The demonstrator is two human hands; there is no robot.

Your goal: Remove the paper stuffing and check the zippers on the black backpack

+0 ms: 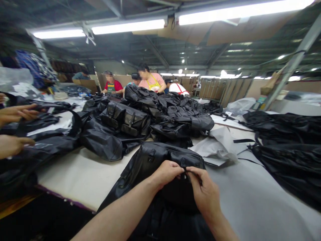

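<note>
L hand (167,174) & R hand (204,192) at bottom centre, fingers (192,171) clamped on top edge of blk faux-leather bag (147,165). Bag lies on counter (75,180), more blk bags (125,118) piled beyond.

My left hand (167,172) and right hand (204,190) are holding a bag (147,164) lying on the table (75,177). A heap of bags (125,120) is sitting ahead, crumpled paper (215,147) is lying right of it, more bags (286,150) are lying farther right, and people (150,80) are standing behind.
</note>
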